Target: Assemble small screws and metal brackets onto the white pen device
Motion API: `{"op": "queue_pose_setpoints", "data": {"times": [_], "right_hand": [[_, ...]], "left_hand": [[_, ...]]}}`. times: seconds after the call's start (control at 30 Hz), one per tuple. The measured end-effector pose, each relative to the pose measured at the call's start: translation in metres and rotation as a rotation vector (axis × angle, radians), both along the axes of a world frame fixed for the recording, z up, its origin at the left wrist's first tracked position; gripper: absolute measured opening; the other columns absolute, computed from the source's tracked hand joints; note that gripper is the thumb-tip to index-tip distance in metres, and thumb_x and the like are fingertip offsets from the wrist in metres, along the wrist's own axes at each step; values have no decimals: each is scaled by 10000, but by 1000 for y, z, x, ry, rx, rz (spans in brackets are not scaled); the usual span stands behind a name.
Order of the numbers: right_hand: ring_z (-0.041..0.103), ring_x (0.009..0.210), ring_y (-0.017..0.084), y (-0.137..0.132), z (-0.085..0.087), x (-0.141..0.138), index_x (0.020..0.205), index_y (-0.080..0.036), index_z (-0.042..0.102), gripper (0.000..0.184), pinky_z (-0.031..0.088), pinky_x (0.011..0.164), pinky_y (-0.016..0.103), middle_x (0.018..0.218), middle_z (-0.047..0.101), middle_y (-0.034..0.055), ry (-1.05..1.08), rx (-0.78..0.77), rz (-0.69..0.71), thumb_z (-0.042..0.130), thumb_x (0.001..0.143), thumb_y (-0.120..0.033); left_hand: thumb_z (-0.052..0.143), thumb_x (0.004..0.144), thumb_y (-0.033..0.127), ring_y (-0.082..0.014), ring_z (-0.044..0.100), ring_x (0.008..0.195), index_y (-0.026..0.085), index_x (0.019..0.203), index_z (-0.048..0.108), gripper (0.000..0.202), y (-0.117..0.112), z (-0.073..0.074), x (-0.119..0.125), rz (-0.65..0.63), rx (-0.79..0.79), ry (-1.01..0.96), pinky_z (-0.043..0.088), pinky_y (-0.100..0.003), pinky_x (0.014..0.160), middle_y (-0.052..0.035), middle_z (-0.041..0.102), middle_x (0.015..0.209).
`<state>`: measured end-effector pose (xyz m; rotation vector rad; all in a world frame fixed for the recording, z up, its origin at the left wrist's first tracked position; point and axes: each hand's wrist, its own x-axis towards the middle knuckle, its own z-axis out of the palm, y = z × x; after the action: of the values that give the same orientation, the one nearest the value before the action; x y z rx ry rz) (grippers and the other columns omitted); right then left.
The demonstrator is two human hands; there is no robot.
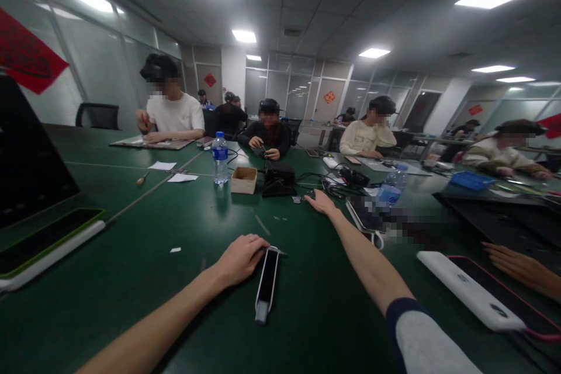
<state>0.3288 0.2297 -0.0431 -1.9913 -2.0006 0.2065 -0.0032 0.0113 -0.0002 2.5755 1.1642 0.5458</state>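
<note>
nothing legible: marks on the bottle label (220, 153), white device (475, 293) and red wall sign (28, 52) are blurred.

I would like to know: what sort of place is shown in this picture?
It looks like a shared office or workroom, though I cannot be sure. Several people are at a large green table, under ceiling lights, beside a glass partition.

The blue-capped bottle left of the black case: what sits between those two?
In the head view, a small tan box stands between the bottle and black case.
</note>
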Motion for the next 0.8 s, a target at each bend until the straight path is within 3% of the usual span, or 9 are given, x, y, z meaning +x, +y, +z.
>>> {"op": "queue_pose_setpoints", "data": {"times": [0.37,0.63,0.8], "right_hand": [[368,1309,286,4,2,-19,1372,-87,429,707,294,1057,360,1451,370,158,-46,3,66,378,870,-582],[480,1219,235,-2,3,-23,1285,-161,538,494,331,1013,305,1330,532,102,20,50,99,384,910,-444],[532,1145,238,-11,7,-32,1211,-155,588,586,377,946,292,1275,571,118,45,48,129,376,887,-593]], "left_hand": [[437,920,198,-170,573,955,216,1084,590,225,0,-1,0,-11,8,2,444,-305,855,-31,634,1047],[433,906,172,-180,568,964,213,1073,592,235,-2,3,2,-6,-2,12,447,-316,855,-36,633,1051],[437,906,174,-183,569,973,215,1073,592,231,-4,6,2,0,-19,18,448,-319,858,-39,629,1064]]}}
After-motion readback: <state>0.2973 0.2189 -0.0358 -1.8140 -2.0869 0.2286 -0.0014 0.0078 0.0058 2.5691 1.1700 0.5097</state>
